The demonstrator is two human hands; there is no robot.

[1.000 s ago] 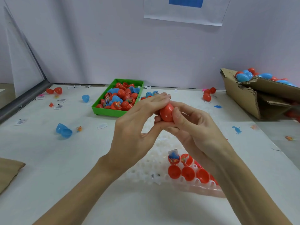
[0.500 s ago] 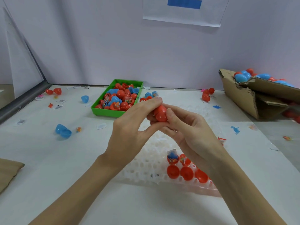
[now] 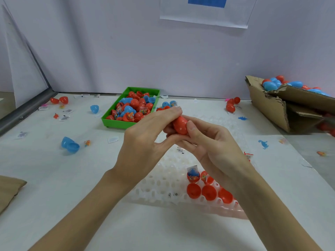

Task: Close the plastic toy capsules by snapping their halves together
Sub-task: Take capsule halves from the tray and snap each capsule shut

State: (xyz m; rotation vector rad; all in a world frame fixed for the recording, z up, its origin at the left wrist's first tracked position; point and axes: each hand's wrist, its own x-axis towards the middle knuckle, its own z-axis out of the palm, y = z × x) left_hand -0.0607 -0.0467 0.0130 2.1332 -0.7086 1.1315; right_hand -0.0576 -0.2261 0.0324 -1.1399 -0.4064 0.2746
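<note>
A red capsule (image 3: 180,125) is held above the table between both hands. My left hand (image 3: 145,142) pinches its far end with fingertips on top and thumb below. My right hand (image 3: 212,144) cups it from the right, thumb pressed on its near side. Whether its halves are fully joined is hidden by my fingers. Below my hands lies a clear plastic holder tray (image 3: 163,185) with several open red halves (image 3: 208,192) in its cups; one red half (image 3: 193,176) holds a small packet with a blue toy.
A green tray (image 3: 116,122) of red and blue capsule halves sits behind my hands. A torn cardboard box (image 3: 282,107) with closed capsules stands at the right. Loose blue halves (image 3: 69,144), red capsules (image 3: 232,104), paper slips and tiny toys are scattered about.
Both hands have shifted the red capsule slightly; it now lies more tilted and elongated between my fingers, with the left fingertips further over its far end.
</note>
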